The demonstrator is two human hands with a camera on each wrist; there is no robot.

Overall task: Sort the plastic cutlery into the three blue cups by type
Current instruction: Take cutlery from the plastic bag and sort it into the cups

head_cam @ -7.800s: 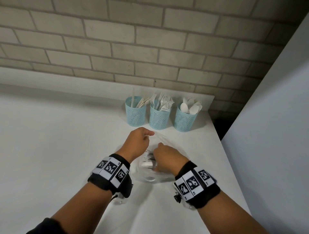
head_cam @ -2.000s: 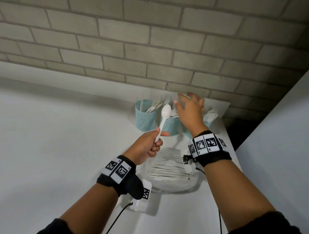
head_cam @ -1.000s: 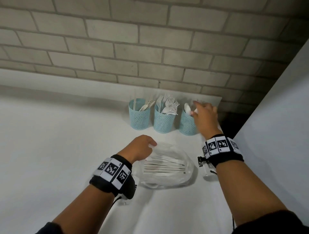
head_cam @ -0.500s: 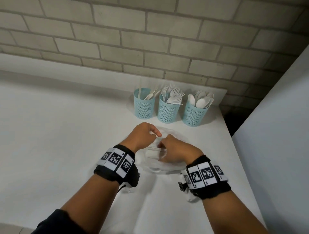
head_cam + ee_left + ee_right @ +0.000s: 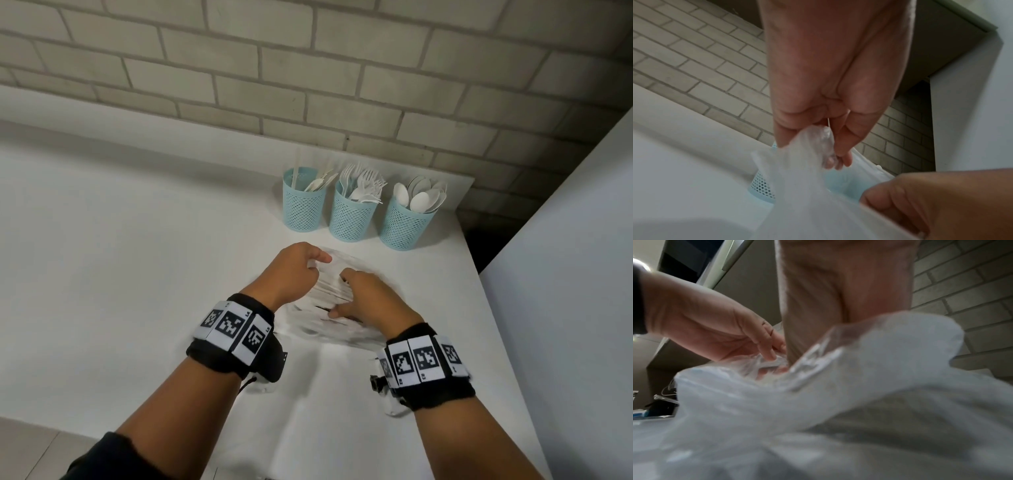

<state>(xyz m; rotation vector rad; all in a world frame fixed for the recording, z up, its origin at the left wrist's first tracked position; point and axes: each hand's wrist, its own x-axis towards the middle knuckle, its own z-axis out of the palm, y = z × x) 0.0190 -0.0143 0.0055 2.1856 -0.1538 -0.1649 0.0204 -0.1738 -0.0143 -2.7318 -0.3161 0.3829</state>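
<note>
Altogether three blue cups point(image 5: 349, 216), two hands, one plastic bag point(image 5: 334, 308).

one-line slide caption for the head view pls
Left hand holds a clear bag open while right hand reaches in; three blue cups behind.

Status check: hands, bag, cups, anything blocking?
Left hand pinches the clear bag open; right hand reaching into it, grip hidden. Three blue cups partly filled. Nothing blocking.

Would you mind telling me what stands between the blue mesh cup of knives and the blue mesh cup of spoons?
The blue mesh cup of white plastic forks, seen in the head view.
</note>
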